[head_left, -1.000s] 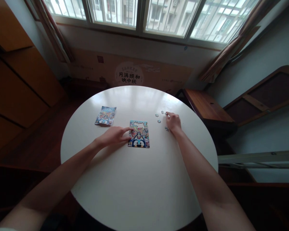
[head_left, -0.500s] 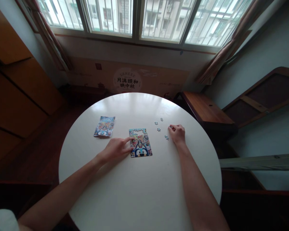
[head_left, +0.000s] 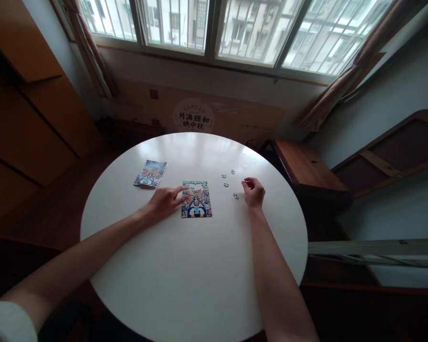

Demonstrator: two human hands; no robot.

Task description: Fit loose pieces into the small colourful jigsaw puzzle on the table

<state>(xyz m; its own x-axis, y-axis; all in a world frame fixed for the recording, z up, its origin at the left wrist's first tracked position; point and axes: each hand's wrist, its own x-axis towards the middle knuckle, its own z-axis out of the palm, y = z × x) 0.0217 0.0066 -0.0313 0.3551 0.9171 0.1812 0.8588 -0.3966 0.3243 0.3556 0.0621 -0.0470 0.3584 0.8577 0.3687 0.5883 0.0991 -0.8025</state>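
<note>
A small, colourful jigsaw puzzle (head_left: 197,212) lies flat on the white round table (head_left: 185,266), with a gap in its upper part. My left hand (head_left: 164,199) rests at its left edge, thumb and index finger stretched apart over the pieces. To the right, my right hand (head_left: 254,192) is closed in a pinch just above the table. A small puzzle piece, mostly covered by the fingertips, appears to be in it. Loose puzzle pieces (head_left: 226,185) lie between the puzzle and my right hand, one cluster (head_left: 236,195) closest to the hand.
A printed packet (head_left: 150,173) with a matching picture lies at the left of the table. Behind the table stands a printed board (head_left: 228,118) below the barred window. A wooden bench or low cabinet (head_left: 299,161) is on the right.
The view has shifted, so the table things appear higher and further left. My right hand has turned up slightly with its pinch kept. My left hand stays at the puzzle's left edge.
</note>
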